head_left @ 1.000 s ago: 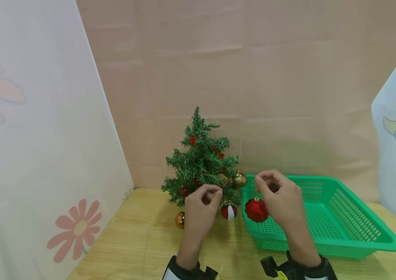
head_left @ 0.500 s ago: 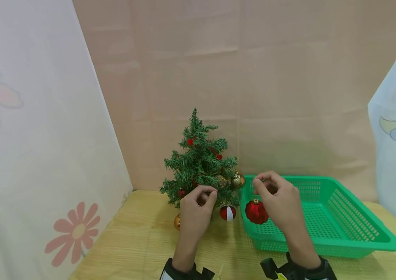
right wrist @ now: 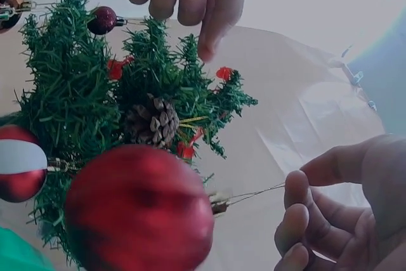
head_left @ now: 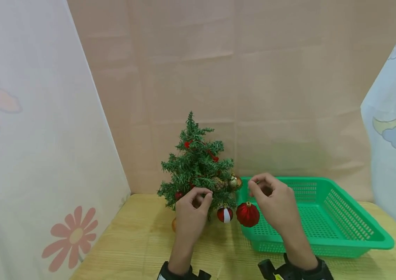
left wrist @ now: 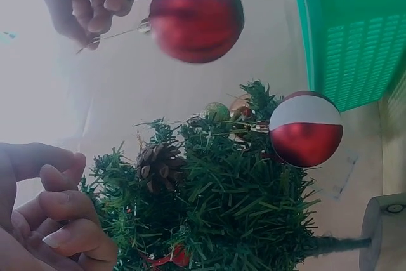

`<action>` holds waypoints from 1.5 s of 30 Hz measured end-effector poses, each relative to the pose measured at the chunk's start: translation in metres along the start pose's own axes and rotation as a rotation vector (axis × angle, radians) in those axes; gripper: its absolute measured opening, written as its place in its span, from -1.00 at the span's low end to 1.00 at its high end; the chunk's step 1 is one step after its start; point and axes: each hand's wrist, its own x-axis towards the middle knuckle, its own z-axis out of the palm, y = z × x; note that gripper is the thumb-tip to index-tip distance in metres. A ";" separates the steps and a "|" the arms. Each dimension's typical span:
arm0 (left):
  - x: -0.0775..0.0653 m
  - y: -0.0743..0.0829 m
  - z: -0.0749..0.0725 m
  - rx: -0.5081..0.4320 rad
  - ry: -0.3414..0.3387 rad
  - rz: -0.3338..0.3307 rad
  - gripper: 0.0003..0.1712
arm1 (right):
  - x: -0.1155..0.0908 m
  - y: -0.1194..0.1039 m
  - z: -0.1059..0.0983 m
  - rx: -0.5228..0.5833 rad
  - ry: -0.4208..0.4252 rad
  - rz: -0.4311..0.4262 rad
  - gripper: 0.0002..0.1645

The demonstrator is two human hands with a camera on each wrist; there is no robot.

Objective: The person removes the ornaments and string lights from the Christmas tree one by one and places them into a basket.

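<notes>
A ribbed red bauble [head_left: 248,214] hangs by a thin gold string from my right hand [head_left: 277,200], which pinches the string between thumb and finger. My left hand [head_left: 189,214] is in front of the small Christmas tree [head_left: 196,163], its fingers loosely bent with nothing visible in them. On the tree's lower right branch hangs a red-and-white bauble [head_left: 225,214], just left of the red one. A pine cone [left wrist: 160,168] and a red bow [left wrist: 174,257] show among the branches in the left wrist view.
Right of the tree stands a green plastic basket [head_left: 324,248] on the wooden table [head_left: 124,241]. Gold baubles [head_left: 234,182] hang on the tree's right side, a dark red one [head_left: 178,195] on its left. A copper bauble [head_left: 174,224] is partly behind my left arm.
The red bauble has moved left, closer to the red-and-white one, with my right hand still pinching its string. The head view has shifted slightly; my left hand stays by the tree.
</notes>
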 end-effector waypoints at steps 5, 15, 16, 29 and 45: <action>-0.001 -0.002 -0.002 -0.011 -0.001 -0.028 -0.89 | 0.002 0.004 -0.003 -0.015 -0.028 0.025 -0.75; 0.004 -0.001 -0.002 -0.001 -0.006 -0.007 -0.88 | 0.006 0.003 -0.006 -0.040 -0.039 0.022 -0.73; 0.004 -0.001 -0.002 0.006 -0.006 -0.008 -0.88 | 0.006 0.003 -0.006 -0.043 -0.042 0.022 -0.73; 0.001 -0.001 -0.003 0.009 -0.014 -0.011 -0.87 | 0.005 0.006 -0.009 -0.063 -0.034 0.001 -0.75; 0.006 -0.003 -0.002 0.030 -0.007 0.007 -0.89 | 0.011 0.021 -0.018 -0.241 -0.162 -0.013 -0.75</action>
